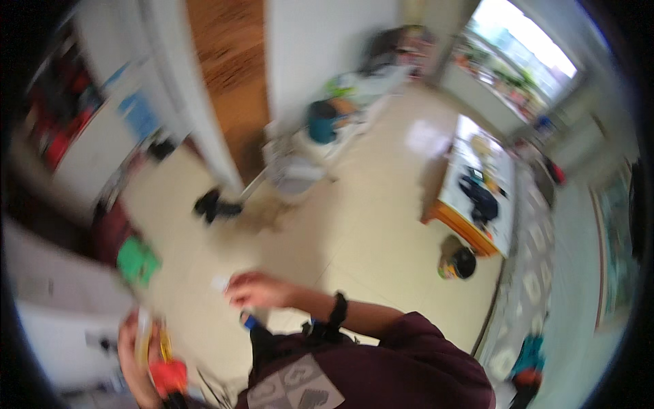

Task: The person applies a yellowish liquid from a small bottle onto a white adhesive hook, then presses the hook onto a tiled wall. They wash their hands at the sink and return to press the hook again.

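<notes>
At the lower left my left hand [130,335] is wrapped around a pale, yellowish translucent container [144,337], probably a bottle; blur hides its detail. A yellow object [165,345] and a red object [169,377] show right beside that hand, and I cannot tell whether it holds them too. My right hand [260,290] is in front of my body with its fingers bent. A small white piece [220,282], perhaps a cap, shows at its fingertips and looks pinched there. A black band [338,309] circles the right wrist.
Tiled floor [368,225] spreads ahead. A green stool [138,260] is at left, near a doorway edge [225,153]. Dark shoes [217,205] lie on the floor. A low table [462,232] bearing clutter stands right, with a bin [462,263] before it and a sofa [531,266] alongside.
</notes>
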Motion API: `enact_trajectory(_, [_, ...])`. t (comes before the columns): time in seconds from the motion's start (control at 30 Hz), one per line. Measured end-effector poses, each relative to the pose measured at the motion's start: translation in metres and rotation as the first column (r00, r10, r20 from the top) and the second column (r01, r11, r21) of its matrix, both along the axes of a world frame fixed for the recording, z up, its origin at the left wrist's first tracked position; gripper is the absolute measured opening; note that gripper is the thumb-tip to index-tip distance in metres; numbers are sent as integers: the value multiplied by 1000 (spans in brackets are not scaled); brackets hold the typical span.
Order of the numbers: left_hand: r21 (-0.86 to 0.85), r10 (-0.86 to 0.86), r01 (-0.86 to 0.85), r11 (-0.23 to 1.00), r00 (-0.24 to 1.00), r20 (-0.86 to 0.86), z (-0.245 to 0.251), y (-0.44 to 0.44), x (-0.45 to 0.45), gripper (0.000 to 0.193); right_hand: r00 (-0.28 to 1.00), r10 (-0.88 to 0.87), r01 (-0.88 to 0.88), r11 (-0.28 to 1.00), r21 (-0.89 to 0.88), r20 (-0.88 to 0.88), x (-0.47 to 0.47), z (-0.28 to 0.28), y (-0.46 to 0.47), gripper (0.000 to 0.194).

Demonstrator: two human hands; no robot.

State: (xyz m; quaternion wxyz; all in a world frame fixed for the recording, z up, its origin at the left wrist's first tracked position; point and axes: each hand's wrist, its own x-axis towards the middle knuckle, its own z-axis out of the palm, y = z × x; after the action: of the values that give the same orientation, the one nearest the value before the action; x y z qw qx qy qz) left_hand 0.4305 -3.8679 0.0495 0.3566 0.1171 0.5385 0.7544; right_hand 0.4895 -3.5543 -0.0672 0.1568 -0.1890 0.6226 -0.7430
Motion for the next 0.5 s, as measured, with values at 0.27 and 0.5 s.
enact_trajectory(0.27, [-344, 510, -448, 825, 852, 114, -1, -82, -114, 41, 795, 78, 237, 873, -426, 602, -135, -22, -67, 14])
enact_trajectory(0.5, [-332, 554, -638, 694, 769, -319, -10, -218, -228, 39, 773, 18, 337, 835, -435, 634, -253, 0, -156, 21])
